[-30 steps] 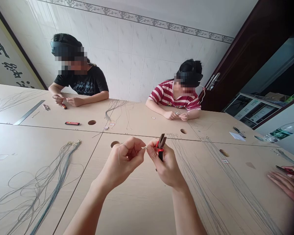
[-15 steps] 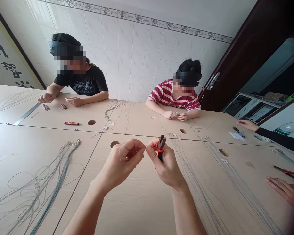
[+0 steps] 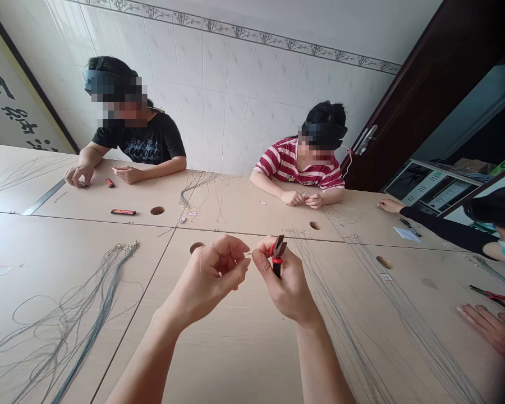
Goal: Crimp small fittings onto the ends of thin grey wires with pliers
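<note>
Above the middle of the table [image 3: 235, 353], my left hand [image 3: 214, 275] pinches a thin pale cord near its fingertips, and part of the cord lies over the fingers. Close on its right, my right hand [image 3: 286, 280] holds pliers [image 3: 277, 259] with red and black handles, jaws pointing up and away. The thumb and forefinger of that hand also meet at a tiny piece between the two hands, too small to make out. Left of my hands lies a bundle of grey-blue cords [image 3: 105, 297] with metal ends; more long cords [image 3: 340, 314] stretch out on the right.
Two people sit across the table, one in a black shirt [image 3: 151, 140], one in red stripes [image 3: 278, 163]. At the right, a masked person's arm [image 3: 433, 224] reaches in, beside another hand [image 3: 488, 328] and red-handled pliers [image 3: 496, 297]. Round holes [image 3: 384, 262] pierce the tabletop.
My fingertips have shifted slightly and the small piece between them shows more. The masked person has leaned in at the right, arm farther left. The black-shirted person's hand has moved down onto a small object.
</note>
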Demonstrator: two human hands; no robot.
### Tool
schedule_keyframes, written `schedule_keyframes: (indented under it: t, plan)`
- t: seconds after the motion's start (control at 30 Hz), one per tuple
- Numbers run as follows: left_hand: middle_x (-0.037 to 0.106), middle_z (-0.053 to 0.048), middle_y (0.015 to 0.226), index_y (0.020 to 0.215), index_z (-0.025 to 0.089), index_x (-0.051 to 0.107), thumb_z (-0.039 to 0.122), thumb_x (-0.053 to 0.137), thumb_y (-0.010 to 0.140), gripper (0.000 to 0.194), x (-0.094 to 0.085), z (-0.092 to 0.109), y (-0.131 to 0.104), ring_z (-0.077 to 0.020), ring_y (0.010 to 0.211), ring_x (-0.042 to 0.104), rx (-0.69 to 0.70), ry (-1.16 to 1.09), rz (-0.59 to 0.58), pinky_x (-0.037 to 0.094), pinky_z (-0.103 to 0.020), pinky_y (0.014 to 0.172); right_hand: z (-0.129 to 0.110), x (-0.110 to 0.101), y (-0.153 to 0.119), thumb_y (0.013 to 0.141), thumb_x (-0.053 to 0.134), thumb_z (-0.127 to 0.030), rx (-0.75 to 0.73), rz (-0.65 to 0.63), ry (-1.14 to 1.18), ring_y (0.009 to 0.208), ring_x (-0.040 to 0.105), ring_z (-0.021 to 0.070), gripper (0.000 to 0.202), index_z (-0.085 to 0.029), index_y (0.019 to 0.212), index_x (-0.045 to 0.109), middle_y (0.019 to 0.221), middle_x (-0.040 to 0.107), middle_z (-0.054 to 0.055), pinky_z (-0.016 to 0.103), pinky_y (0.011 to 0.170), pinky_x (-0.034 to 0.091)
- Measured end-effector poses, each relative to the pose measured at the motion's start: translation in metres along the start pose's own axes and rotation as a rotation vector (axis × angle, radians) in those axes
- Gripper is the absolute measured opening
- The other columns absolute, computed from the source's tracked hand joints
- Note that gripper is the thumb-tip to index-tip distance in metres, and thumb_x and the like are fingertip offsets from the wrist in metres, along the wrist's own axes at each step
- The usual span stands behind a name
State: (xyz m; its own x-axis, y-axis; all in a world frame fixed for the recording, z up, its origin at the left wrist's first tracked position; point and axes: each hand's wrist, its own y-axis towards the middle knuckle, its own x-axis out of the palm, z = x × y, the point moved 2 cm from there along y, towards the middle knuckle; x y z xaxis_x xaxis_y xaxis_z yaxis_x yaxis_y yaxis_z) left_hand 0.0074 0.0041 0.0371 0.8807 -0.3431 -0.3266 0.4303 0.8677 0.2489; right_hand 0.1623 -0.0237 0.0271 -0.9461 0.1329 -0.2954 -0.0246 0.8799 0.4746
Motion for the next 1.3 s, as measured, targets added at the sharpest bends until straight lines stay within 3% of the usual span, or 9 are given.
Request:
schedule_keyframes:
  t: [0.57,0.8,1.3]
  plan:
    - [0.062,0.002,0.068,0.084,0.018,0.059,0.024,0.053,0.088,0.010,-0.0015,0.0066,0.0004,-0.0074,0.050,0.055,-0.009,0.002,0.001,0.047,-0.019,0.046,-0.0019,-0.0003,0.0006,0.097,0.050,-0.030,-0.009,-0.008,-0.005,0.059,0.041,0.0099,0.021,-0.021,0.079,0.046,0.070,0.049,-0.003,0.024,0.057,0.035]
    - [0.064,0.002,0.066,0.078,0.018,0.054,0.013,0.052,0.082,0.007,-0.0012,0.0060,0.0001,-0.0086,0.052,0.058,-0.005,-0.031,0.014,0.050,-0.019,0.047,0.0009,-0.0007,0.0004,0.097,0.050,-0.029,-0.017,-0.007,0.001,0.060,0.039,0.0096,0.020,-0.020,0.079,0.047,0.070,0.047,-0.004,0.024,0.057,0.034]
    - [0.062,0.003,0.057,0.074,0.017,0.058,0.015,0.049,0.083,0.013,-0.0005,0.0064,0.0017,-0.0086,0.049,0.058,-0.034,-0.045,-0.010,0.048,-0.019,0.048,-0.0029,0.0001,0.0003,0.097,0.050,-0.028,-0.025,-0.036,0.027,0.057,0.040,0.0083,0.020,-0.020,0.079,0.048,0.069,0.048,-0.004,0.023,0.055,0.033]
